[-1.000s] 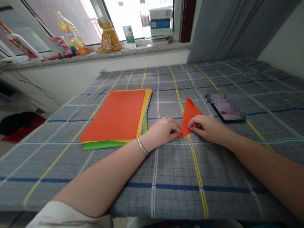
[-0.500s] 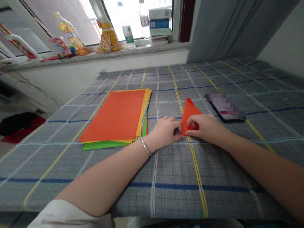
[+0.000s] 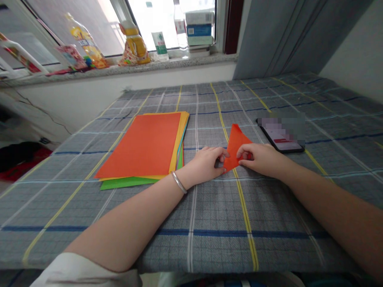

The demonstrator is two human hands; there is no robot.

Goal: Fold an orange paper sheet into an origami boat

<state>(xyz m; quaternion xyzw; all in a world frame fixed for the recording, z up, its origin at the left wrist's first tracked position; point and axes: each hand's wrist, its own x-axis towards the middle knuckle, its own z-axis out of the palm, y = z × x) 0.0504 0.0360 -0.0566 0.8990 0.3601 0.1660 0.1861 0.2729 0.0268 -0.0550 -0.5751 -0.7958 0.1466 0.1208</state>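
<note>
A folded piece of orange paper [image 3: 235,139], roughly triangular with its point away from me, lies on the checked cloth between my hands. My left hand [image 3: 209,162], with a silver bangle [image 3: 178,182] at the wrist, pinches the paper's near left corner between thumb and fingers. On the right side, my right hand [image 3: 259,158] has curled fingers and thumb closed on the paper's lower right edge. That part of the paper is partly hidden by the fingers. A stack of coloured paper [image 3: 143,145], orange on top, lies left of my left hand.
A phone [image 3: 279,135] with a blurred screen lies beyond my right hand. Grey checked cloth [image 3: 215,239] covers the table. Along the windowsill [image 3: 170,63] stand bottles, a tube [image 3: 160,44] and stacked boxes [image 3: 200,30]. A grey curtain [image 3: 278,36] hangs at the back right.
My right thumb and fingers have moved from the paper's bottom corner up and right along its edge, uncovering that corner. My left hand still pinches the left corner. The view has shifted slightly.
</note>
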